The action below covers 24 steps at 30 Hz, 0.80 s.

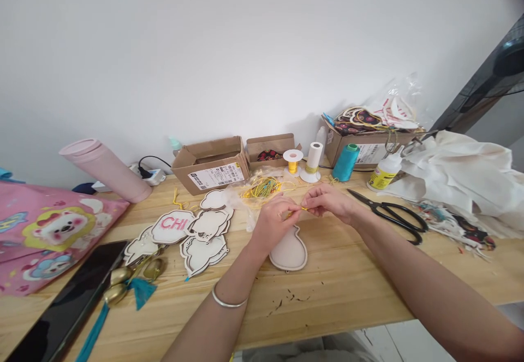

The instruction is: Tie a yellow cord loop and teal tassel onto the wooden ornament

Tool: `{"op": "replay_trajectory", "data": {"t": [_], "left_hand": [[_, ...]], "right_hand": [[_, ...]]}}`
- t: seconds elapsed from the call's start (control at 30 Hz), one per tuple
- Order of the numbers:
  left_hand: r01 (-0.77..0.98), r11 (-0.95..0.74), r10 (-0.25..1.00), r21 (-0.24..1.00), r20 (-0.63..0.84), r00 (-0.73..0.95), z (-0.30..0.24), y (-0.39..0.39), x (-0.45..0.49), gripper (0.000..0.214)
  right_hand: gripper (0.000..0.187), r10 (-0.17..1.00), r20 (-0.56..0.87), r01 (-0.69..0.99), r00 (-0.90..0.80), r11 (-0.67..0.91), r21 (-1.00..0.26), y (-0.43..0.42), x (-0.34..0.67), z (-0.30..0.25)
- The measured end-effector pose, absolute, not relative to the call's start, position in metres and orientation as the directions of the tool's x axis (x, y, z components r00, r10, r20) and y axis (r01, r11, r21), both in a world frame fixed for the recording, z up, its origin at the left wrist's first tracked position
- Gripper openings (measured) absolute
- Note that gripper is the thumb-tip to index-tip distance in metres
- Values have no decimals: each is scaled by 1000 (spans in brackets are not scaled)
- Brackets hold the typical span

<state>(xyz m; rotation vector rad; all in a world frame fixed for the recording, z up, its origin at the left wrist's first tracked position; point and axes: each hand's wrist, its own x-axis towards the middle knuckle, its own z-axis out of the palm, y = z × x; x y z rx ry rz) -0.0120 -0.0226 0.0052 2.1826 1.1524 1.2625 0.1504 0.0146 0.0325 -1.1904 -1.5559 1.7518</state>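
Both my hands meet over the middle of the wooden table (352, 280). My left hand (275, 221) is closed in a pinch on a thin yellow thread (303, 208), and my right hand (327, 201) pinches the same thread from the other side. Just below them a flat cream gourd-shaped wooden cutout (290, 251) lies on the table, its top hidden behind my left hand. A loose tangle of yellow thread (262, 188) lies just beyond my hands.
Several cream cutouts (200, 231), one lettered "CHI", lie left. Black scissors (393, 215) lie right, near white cloth (454, 171). Cardboard boxes (210, 165), thread spools (293, 161), a teal spool (346, 162) and a glue bottle (385, 172) line the back. A pink bottle (106, 168) and phone (69, 302) sit left.
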Motion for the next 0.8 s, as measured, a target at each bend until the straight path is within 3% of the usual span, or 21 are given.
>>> {"op": "replay_trajectory", "data": {"t": [0.2,0.43,0.63,0.8], "left_hand": [[486,-660,738,572,613,281,8,-24,-12,10],[476,-702,685,529,685,247,7,-21,-15,10],[454,-686,703,569,678,213,4,-18,-17,10],[444,-678,718,586,656,230,5,-19,-19,13]], "right_hand": [[16,735,-378,63,-563,-417,-907,16,151,28],[20,719,-391,-37,-574,-500,-865,13,147,30],[15,724,-388,-98,-571,-530,-843,9,141,30],[13,623,-442,-148,-645,-669,-728,12,141,24]]}}
